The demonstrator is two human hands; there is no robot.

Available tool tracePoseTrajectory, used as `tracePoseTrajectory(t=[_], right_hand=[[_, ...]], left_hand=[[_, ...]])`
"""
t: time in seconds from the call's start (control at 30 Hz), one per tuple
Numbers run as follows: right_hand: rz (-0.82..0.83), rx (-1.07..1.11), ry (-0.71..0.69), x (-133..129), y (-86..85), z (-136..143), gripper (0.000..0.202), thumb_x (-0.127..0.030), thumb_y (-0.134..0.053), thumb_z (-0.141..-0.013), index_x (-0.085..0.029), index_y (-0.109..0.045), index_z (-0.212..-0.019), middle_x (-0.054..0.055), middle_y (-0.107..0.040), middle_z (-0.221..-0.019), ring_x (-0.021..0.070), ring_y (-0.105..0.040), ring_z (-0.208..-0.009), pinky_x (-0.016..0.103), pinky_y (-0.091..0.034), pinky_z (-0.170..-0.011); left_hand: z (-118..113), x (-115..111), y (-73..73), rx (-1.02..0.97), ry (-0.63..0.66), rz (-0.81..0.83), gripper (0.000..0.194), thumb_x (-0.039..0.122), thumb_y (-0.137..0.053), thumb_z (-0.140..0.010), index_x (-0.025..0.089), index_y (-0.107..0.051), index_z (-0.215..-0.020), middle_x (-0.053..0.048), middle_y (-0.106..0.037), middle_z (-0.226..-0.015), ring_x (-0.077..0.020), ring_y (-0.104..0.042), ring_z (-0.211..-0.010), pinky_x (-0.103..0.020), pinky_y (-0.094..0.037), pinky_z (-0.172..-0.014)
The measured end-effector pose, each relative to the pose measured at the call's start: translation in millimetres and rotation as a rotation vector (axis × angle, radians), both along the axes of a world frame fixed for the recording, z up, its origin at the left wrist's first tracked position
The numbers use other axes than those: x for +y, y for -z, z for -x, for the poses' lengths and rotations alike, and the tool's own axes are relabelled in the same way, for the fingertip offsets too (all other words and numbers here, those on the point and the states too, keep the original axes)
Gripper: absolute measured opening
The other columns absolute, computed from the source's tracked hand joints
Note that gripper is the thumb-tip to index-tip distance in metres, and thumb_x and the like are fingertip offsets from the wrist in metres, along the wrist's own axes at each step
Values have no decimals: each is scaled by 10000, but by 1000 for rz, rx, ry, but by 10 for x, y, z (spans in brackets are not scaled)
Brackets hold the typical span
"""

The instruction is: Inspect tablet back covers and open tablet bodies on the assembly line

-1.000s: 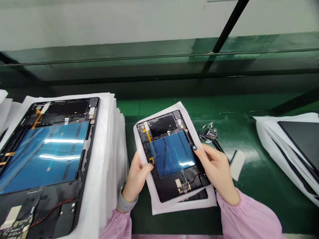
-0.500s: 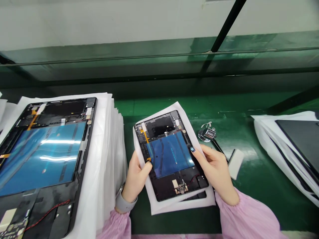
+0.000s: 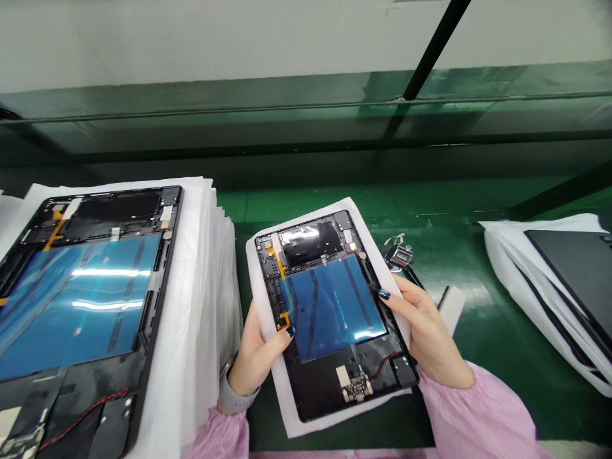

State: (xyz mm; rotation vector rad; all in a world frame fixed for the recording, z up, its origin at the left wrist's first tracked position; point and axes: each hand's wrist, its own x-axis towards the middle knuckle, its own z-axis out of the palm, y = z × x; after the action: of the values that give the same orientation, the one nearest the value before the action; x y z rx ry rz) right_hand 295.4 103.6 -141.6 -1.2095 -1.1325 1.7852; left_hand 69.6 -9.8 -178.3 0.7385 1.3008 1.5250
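Note:
An opened tablet (image 3: 329, 306), its blue-filmed battery and circuit boards facing up, is tilted between my two hands above the green table. My left hand (image 3: 261, 354) is closed on its left edge, thumb on the frame beside an orange flex cable. On the right edge my right hand (image 3: 428, 325) grips it, thumb on top and fingers underneath. White foam sheet (image 3: 351, 207) lies under the tablet and sticks out around it. A small circuit board (image 3: 357, 387) and a red wire show near the tablet's lower edge.
A tall stack of opened tablets (image 3: 95, 299) between white sheets (image 3: 201, 306) stands at left. At right lie dark panels (image 3: 574, 274) in white wrapping (image 3: 502, 255). A shiny metal piece (image 3: 400, 255) and a pale block (image 3: 452, 309) rest on the green table (image 3: 507, 357).
The tablet has come closer and looks larger, its lower end now nearer to me. Both hands have moved with it, and the sheet below is more covered.

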Motion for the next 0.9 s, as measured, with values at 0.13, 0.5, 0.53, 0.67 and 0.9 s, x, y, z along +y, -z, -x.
tracePoseTrajectory(t=[0.13,0.5,0.53,0.67,0.9], right_hand=[[110,91,4,-12,-7,-26,377,-453,-825,-698,-256,-761,-1013,47,-783,-845,246,-700,-667,314,-537,-577],[137,79,-17,-60,-65,-59,539,-453,-750,-725,-268,-699,-1229,72,-793,-924,293,-730,-720,370,-560,-617],[123,67,-25,-58,-68,-61,556,-462,-747,-723,-266,-695,-1241,70,-791,-914,289,-725,-710,362,-552,-597],[145,103,-22,-56,-88,-78,485,-432,-774,-722,-271,-727,-1177,48,-785,-863,256,-712,-689,328,-545,-605],[135,101,-11,-77,-110,-102,430,-400,-791,-711,-276,-748,-1121,45,-781,-895,268,-717,-749,365,-573,-706]], left_hand=[[14,-29,7,-5,18,-31,480,298,-790,-797,272,-641,-1253,-28,-767,-1103,-232,-707,-969,-304,-562,-845],[-3,-50,-20,-41,-5,-21,464,365,-833,-736,265,-699,-1169,-27,-780,-966,-250,-720,-888,-317,-597,-792],[2,-59,-12,-40,4,-10,480,368,-830,-740,253,-692,-1185,-39,-779,-968,-261,-720,-900,-329,-597,-800],[-22,-91,-30,-42,9,39,530,406,-839,-731,231,-683,-1207,-50,-780,-968,-242,-711,-866,-315,-583,-785],[-155,-52,-198,-121,-113,82,552,478,-893,-654,271,-711,-1132,-16,-794,-974,-238,-726,-887,-316,-583,-803]])
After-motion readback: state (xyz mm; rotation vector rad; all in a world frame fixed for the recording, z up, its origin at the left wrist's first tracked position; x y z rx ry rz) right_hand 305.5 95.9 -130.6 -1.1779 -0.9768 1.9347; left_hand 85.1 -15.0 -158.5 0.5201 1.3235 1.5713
